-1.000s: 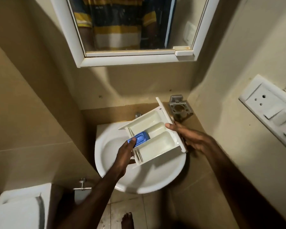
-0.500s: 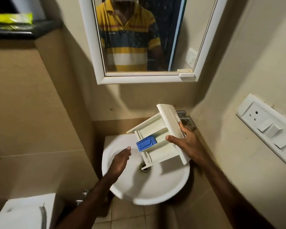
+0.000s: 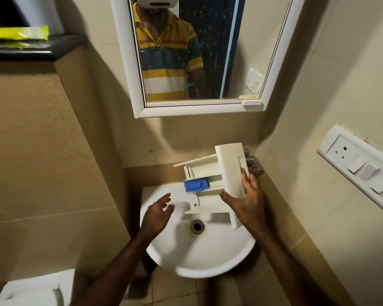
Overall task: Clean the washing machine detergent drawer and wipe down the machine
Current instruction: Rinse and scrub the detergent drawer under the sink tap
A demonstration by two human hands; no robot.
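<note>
A white detergent drawer with a blue insert hangs tilted over the white sink. My right hand grips the drawer by its front panel, thumb on the inner side and fingers on the outer face. My left hand hovers over the sink's left side, fingers relaxed and spread, holding nothing, a short gap from the drawer. The washing machine is out of view.
A white-framed mirror hangs above the sink. A switch panel sits on the right wall and a metal holder behind the drawer. A dark shelf holds a green packet at upper left. A white toilet tank stands at lower left.
My left hand has let go of the drawer and pulled back over the sink. My right hand has turned the drawer so its front panel faces up. The view has tilted upward.
</note>
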